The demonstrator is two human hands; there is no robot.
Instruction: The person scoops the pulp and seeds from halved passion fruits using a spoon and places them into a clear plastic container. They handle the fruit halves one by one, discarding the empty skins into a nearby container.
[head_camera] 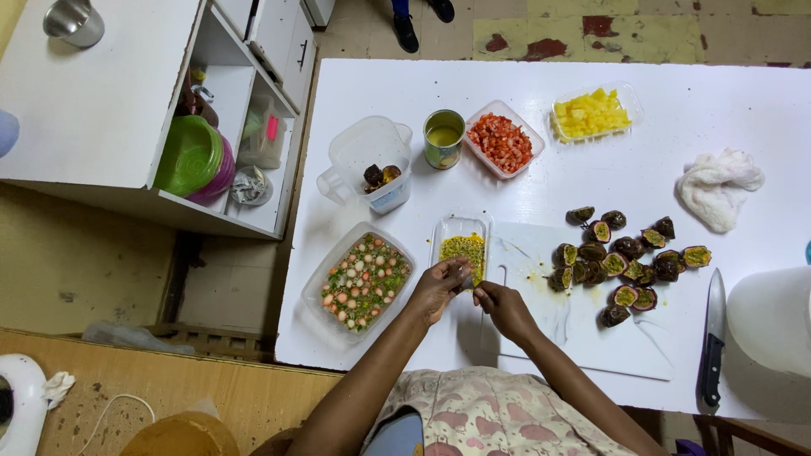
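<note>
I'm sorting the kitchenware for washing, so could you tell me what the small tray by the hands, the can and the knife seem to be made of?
The small tray looks like clear, glossy plastic: the white table shows through its rim. The can seems to be metal, judging by its thin shiny rim and printed side. The knife has a grey, reflective blade, probably steel, and a matte black handle, plastic or wood; I cannot tell which.

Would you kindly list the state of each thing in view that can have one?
Passion fruits: halved, heaped on the cutting board.
Small tray: holds yellow pulp.
Tin can: open.
Knife: lying flat.
Left hand: gripping a fruit half.
Right hand: closed beside it.
</note>
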